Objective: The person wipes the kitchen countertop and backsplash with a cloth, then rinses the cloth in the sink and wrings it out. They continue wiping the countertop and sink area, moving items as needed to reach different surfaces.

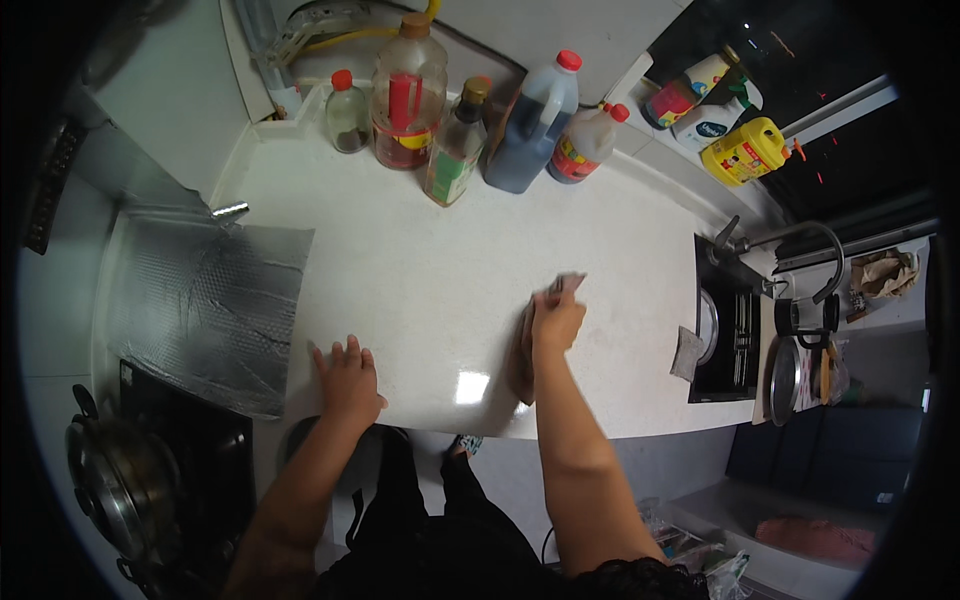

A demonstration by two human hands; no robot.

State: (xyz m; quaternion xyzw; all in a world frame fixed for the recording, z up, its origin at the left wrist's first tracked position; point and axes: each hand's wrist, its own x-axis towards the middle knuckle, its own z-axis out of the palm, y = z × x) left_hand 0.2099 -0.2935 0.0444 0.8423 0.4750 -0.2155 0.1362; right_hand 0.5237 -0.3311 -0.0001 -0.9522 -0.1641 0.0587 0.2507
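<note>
My right hand (pixel 556 322) is closed round a brownish cloth (pixel 523 368) on the white countertop (pixel 430 290). A corner of the cloth sticks out past my fingers, and the rest hangs along the left side of my wrist. Near the counter's front edge, my left hand (pixel 348 388) lies on the surface with its fingers spread, holding nothing. A sheet of silver foil padding (pixel 210 300) covers the counter just left of that hand.
Several bottles, among them a large dark-filled jug (pixel 530 125), stand along the back wall. A sink (pixel 725 330) with a faucet (pixel 790 235) is at right, a grey sponge (pixel 686 353) by its edge. Lidded pots (pixel 115 490) sit on the black stove (pixel 215 450) at lower left.
</note>
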